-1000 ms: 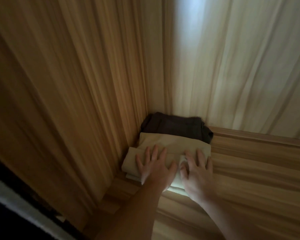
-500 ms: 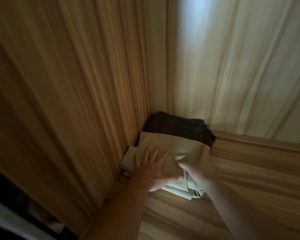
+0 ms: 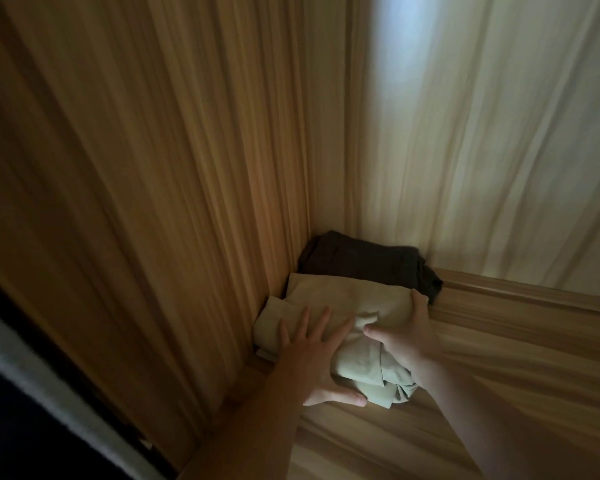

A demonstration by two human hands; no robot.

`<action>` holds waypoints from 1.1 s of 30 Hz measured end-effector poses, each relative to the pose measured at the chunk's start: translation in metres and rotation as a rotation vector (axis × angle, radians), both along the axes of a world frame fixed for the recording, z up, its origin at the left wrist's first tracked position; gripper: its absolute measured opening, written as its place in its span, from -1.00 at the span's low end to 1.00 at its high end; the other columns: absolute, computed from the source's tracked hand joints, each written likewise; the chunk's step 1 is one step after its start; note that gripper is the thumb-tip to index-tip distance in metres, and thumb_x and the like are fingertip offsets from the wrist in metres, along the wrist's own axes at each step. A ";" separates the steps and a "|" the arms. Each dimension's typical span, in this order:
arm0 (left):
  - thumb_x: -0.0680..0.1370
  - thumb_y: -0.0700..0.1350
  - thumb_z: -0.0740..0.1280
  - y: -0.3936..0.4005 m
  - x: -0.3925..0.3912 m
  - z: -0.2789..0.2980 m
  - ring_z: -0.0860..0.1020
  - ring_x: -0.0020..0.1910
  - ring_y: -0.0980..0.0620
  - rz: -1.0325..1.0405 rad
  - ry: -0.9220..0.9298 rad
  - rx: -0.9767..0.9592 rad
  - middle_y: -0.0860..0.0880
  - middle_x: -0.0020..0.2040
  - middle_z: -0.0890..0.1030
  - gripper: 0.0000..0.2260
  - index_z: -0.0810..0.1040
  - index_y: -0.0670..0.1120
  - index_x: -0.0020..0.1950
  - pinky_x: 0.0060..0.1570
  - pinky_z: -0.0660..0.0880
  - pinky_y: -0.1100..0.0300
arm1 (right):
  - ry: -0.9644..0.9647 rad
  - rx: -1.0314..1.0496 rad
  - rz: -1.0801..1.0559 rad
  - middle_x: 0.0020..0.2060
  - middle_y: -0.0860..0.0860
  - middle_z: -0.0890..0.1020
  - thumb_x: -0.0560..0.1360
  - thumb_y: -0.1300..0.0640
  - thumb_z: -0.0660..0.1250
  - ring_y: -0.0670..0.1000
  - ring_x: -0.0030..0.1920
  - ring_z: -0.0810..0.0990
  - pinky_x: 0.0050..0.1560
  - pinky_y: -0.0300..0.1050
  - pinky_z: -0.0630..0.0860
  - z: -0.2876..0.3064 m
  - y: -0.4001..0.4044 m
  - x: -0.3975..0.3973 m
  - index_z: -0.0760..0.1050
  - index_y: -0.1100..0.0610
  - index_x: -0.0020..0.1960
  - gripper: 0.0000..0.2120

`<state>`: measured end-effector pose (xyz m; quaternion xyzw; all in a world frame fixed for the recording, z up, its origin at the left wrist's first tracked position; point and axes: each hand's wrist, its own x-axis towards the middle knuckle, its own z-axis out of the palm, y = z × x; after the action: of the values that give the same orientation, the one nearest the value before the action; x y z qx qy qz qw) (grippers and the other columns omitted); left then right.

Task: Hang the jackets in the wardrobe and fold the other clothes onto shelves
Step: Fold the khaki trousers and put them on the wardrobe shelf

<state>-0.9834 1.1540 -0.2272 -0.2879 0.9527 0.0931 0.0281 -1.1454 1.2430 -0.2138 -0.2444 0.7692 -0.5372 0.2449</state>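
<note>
Bunching further since before, seemingly: pale garment (image 3: 357, 355) under both hands.

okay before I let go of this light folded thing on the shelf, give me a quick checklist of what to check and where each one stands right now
1. Light folded garment lies on the wooden shelf: ok.
2. It sits snug to the side wall: ok, its left edge reaches the wall.
3. Front edge is tidy: not ok, fabric is bunched and spilling at the near corner between the hands.
4. Left hand presses flat on the garment: ok, fingers spread.
5. Right hand steadies the right side: ok, it cups that edge with the thumb on top.
6. Dark folded garment behind sits undisturbed in the corner: ok; whether the light one overlaps it, cannot tell.
</note>
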 end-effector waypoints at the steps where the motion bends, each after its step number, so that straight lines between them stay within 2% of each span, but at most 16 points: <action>1: 0.28 0.45 0.36 0.001 0.002 -0.001 -0.30 0.55 -0.09 -0.008 0.017 -0.019 0.09 0.58 -0.28 0.04 -0.33 0.36 0.47 0.42 -0.22 -0.37 | 0.013 -0.033 0.000 0.10 -0.06 0.48 0.30 0.14 0.59 0.04 0.07 0.50 0.09 -0.01 0.48 0.004 0.001 0.002 0.10 -0.11 0.47 -0.07; 3: 0.36 0.31 0.40 0.003 0.003 0.000 -0.21 0.57 -0.05 -0.011 0.079 -0.080 0.10 0.59 -0.22 -0.01 -0.32 0.35 0.48 0.45 -0.11 -0.34 | 0.023 -0.110 0.009 0.00 -0.14 0.45 0.32 0.17 0.57 0.02 0.04 0.51 -0.04 -0.11 0.47 0.014 0.001 0.005 0.15 -0.18 0.41 -0.14; 6: 0.43 -0.07 0.44 0.007 -0.001 0.003 -0.01 0.57 -0.04 0.023 0.214 -0.156 0.08 0.60 -0.04 0.01 -0.33 0.34 0.46 0.45 0.11 -0.24 | 0.051 -0.218 0.036 0.05 -0.10 0.47 0.32 0.19 0.56 -0.01 0.04 0.54 -0.11 -0.15 0.53 0.034 0.000 0.006 0.21 -0.27 0.35 -0.20; 7: 0.40 -0.13 0.45 0.008 -0.004 0.005 0.09 0.56 -0.06 0.035 0.283 -0.177 0.05 0.59 0.06 0.04 -0.31 0.33 0.47 0.41 0.20 -0.24 | 0.071 -0.258 0.049 0.07 -0.10 0.48 0.32 0.21 0.56 -0.05 0.05 0.55 -0.11 -0.19 0.55 0.042 0.000 0.004 0.23 -0.28 0.37 -0.18; 9: 0.33 -0.14 0.49 0.007 -0.013 0.013 0.29 0.48 -0.10 0.059 0.437 -0.253 0.01 0.55 0.24 0.04 -0.17 0.28 0.53 0.31 0.34 -0.27 | 0.106 -0.335 0.061 0.10 -0.18 0.47 0.31 0.27 0.56 -0.20 0.04 0.52 -0.15 -0.41 0.51 0.058 -0.001 -0.001 0.23 -0.28 0.41 -0.13; 10: 0.32 -0.13 0.49 0.004 -0.020 0.019 0.33 0.46 -0.11 0.066 0.486 -0.311 0.01 0.53 0.27 0.01 -0.10 0.26 0.54 0.30 0.35 -0.27 | 0.117 -0.376 0.058 0.13 -0.20 0.47 0.30 0.28 0.56 -0.21 0.06 0.51 -0.12 -0.42 0.51 0.066 -0.002 -0.006 0.23 -0.27 0.42 -0.11; 13: 0.38 -0.19 0.43 -0.011 -0.043 0.047 0.22 0.51 -0.10 0.045 0.522 -0.434 0.03 0.56 0.19 -0.08 -0.06 0.25 0.54 0.41 0.15 -0.27 | 0.137 -0.468 0.017 0.18 -0.20 0.49 0.27 0.23 0.59 -0.10 0.14 0.54 0.11 -0.07 0.56 0.086 -0.010 -0.028 0.23 -0.29 0.41 -0.10; 16: 0.51 -0.22 0.30 -0.027 -0.067 0.066 0.05 0.56 -0.07 0.057 0.457 -0.446 0.06 0.59 0.07 -0.20 -0.09 0.26 0.54 0.47 -0.09 -0.24 | 0.154 -0.467 -0.008 0.19 -0.18 0.50 0.28 0.19 0.59 -0.14 0.16 0.53 0.19 -0.05 0.52 0.088 -0.025 -0.054 0.22 -0.24 0.43 -0.11; 18: 0.57 -0.11 0.15 -0.036 -0.081 0.064 0.04 0.57 -0.07 0.052 0.422 -0.407 0.05 0.60 0.08 -0.37 -0.02 0.24 0.56 0.47 -0.12 -0.26 | 0.189 -0.426 -0.021 0.23 -0.14 0.49 0.28 0.13 0.60 -0.08 0.19 0.51 0.20 -0.05 0.49 0.081 -0.037 -0.071 0.21 -0.23 0.44 -0.12; 20: 0.60 -0.08 0.08 -0.048 -0.096 0.053 0.03 0.57 -0.07 0.063 0.363 -0.363 0.04 0.60 0.07 -0.43 -0.02 0.24 0.57 0.45 -0.13 -0.29 | 0.225 -0.328 -0.046 0.20 -0.12 0.47 0.30 0.04 0.59 -0.04 0.16 0.49 0.16 -0.05 0.47 0.066 -0.050 -0.086 0.18 -0.24 0.44 -0.13; 23: 0.63 -0.17 0.15 -0.058 -0.113 0.030 0.02 0.56 -0.08 0.085 0.221 -0.335 0.03 0.59 0.08 -0.39 -0.02 0.24 0.57 0.43 -0.13 -0.33 | 0.188 -0.124 -0.105 0.15 -0.08 0.46 0.29 -0.08 0.58 0.04 0.12 0.48 0.20 0.02 0.46 0.034 -0.067 -0.110 0.14 -0.17 0.46 -0.11; 26: 0.63 -0.16 0.13 -0.064 -0.121 0.009 -0.02 0.57 -0.10 0.064 0.135 -0.296 0.03 0.59 0.07 -0.41 -0.02 0.24 0.56 0.42 -0.15 -0.36 | 0.232 0.101 -0.097 0.26 0.09 0.50 0.26 -0.22 0.52 0.19 0.23 0.49 0.26 0.12 0.44 0.000 -0.071 -0.125 0.16 -0.12 0.45 -0.12; 30: 0.52 -0.10 0.32 -0.078 -0.122 0.001 -0.04 0.57 -0.11 0.001 0.095 -0.316 0.05 0.60 0.01 -0.23 -0.07 0.24 0.56 0.44 -0.10 -0.33 | 0.156 0.036 -0.047 0.27 0.07 0.47 0.36 -0.07 0.51 0.13 0.19 0.49 0.11 -0.08 0.41 -0.013 -0.075 -0.133 0.15 -0.12 0.47 -0.19; 33: 0.49 -0.07 0.38 -0.084 -0.126 0.002 0.01 0.56 -0.14 -0.030 0.047 -0.367 0.03 0.59 0.04 -0.17 -0.08 0.20 0.57 0.44 -0.03 -0.31 | 0.122 0.012 -0.060 0.28 0.09 0.46 0.38 0.03 0.52 0.14 0.23 0.47 0.08 -0.10 0.37 -0.014 -0.080 -0.134 0.16 -0.12 0.47 -0.21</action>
<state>-1.1090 1.0705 -0.2251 -0.2715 0.9583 -0.0759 -0.0459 -1.2798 1.1635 -0.2275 -0.2519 0.7929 -0.5238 0.1830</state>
